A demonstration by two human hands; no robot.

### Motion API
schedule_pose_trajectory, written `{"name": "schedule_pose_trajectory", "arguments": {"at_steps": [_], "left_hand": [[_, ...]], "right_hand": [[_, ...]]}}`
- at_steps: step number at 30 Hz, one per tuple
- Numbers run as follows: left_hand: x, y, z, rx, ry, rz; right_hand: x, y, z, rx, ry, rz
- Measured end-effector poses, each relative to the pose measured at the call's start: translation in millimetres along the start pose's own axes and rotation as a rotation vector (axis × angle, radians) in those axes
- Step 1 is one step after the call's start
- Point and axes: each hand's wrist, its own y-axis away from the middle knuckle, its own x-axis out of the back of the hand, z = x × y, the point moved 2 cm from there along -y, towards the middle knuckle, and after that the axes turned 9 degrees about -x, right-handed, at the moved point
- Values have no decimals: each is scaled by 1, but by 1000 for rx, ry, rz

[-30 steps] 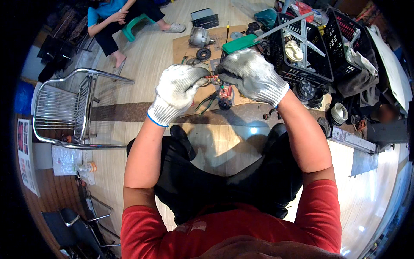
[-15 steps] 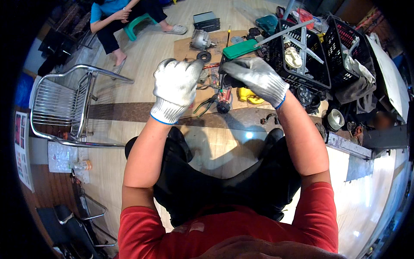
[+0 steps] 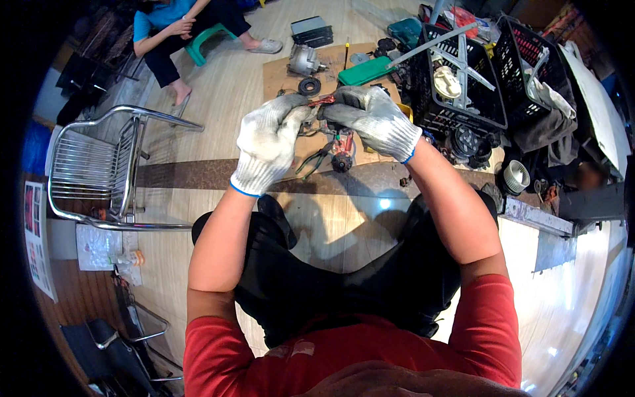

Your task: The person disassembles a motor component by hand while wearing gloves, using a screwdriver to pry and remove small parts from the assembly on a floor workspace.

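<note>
My gloved left hand and right hand pinch a small red part between them. Below lies cardboard on a pale wood floor. A metal chair stands at my left.

Both hands are covered by knitted work gloves of a pale grey-white yarn. On the left hand the glove is finished at the wrist with a ribbed cuff edged in a thin blue band; the same blue-trimmed cuff is seen on the right hand. The knit is marked with faint grey soiling over the backs and fingers. The forearms are left bare from the cuffs to above the elbows. A red short-sleeved shirt is worn, its sleeves ending on the upper arms. The legs are clad in black trousers.
</note>
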Motion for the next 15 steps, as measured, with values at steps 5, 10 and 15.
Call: {"name": "schedule_pose_trajectory", "arguments": {"at_steps": [5, 10, 15], "left_hand": [[7, 3, -10, 425, 738, -139], [7, 3, -14, 557, 1026, -256], [2, 8, -26, 670, 1153, -191]], "right_hand": [[7, 3, -17, 238, 259, 45], [16, 6, -27, 446, 455, 119], [12, 4, -24, 493, 523, 209]]}}
